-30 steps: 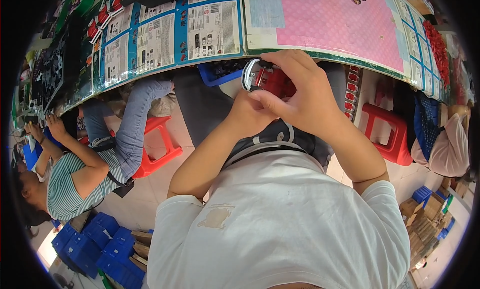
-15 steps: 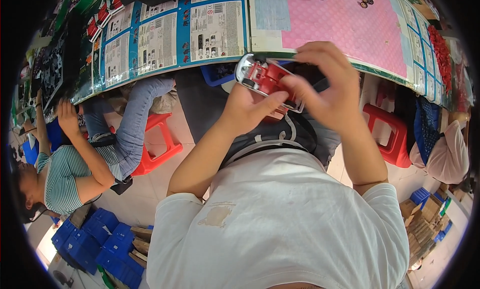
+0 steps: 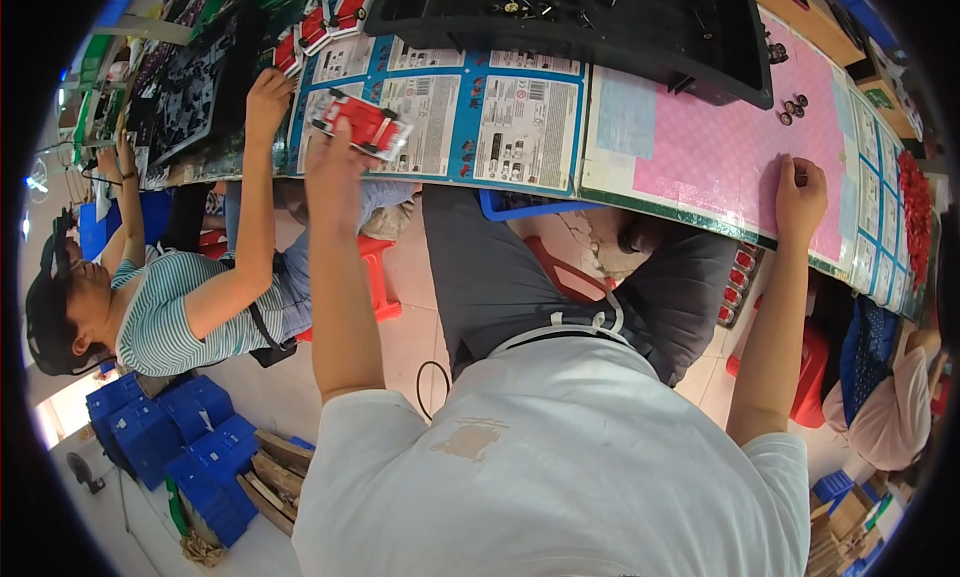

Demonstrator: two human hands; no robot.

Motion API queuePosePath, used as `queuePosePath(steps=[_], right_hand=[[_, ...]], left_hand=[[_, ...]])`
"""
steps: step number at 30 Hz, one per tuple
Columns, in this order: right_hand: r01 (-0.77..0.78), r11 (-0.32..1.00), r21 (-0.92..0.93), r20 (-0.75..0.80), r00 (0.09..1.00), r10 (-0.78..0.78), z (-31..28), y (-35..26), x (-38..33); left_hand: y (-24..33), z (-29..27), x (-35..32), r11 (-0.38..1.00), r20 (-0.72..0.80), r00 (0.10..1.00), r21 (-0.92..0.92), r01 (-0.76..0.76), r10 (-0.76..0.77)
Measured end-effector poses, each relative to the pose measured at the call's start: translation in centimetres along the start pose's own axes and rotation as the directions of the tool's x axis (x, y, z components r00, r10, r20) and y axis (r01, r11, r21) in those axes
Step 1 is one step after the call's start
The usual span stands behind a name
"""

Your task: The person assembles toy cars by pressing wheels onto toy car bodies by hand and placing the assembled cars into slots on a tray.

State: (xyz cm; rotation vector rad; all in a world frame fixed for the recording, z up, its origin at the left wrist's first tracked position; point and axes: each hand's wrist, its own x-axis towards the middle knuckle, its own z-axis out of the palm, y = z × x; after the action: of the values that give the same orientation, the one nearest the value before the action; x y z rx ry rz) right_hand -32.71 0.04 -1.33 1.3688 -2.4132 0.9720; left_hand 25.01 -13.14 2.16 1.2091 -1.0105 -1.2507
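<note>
My left hand (image 3: 334, 167), slightly blurred, grips a red and white toy car (image 3: 372, 127) above the printed sheets on the left part of the table. The car's body is tilted, and some of its near end is covered by my fingers. On the pink sheet at the right, my right hand (image 3: 802, 195) rests near the table's front edge with its fingers curled together. Whatever those fingers hold, if anything, is hidden. Just beyond this hand lie several small dark wheels (image 3: 794, 108).
A black bin (image 3: 600, 47) holding loose axles with wheels stands at the back. Red and white toy cars (image 3: 318, 27) line up at the far left, where a co-worker's hand (image 3: 268, 97) reaches in. Under the table edge sits a blue bin (image 3: 535, 207).
My hands have parted. The left carried the toy car from over my lap to the left above the table; the right let go of it and moved right onto the pink sheet.
</note>
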Motion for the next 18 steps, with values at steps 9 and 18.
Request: queuePosePath(steps=[9, 18], right_hand=[[-0.019, 0.998, 0.051, -0.023, 1.000, 0.020, -0.1, 0.0, 0.2], [-0.072, 0.992, 0.107, -0.070, 0.994, 0.080, 0.9, -0.4, 0.2]], left_hand=[[1.6, -9.1, 11.6, 0.927, -0.170, 0.982, 0.351, 0.133, -0.077], [2.1, -18.9, 25.0, 0.853, -0.219, 0.964, 0.465, 0.238, -0.150]])
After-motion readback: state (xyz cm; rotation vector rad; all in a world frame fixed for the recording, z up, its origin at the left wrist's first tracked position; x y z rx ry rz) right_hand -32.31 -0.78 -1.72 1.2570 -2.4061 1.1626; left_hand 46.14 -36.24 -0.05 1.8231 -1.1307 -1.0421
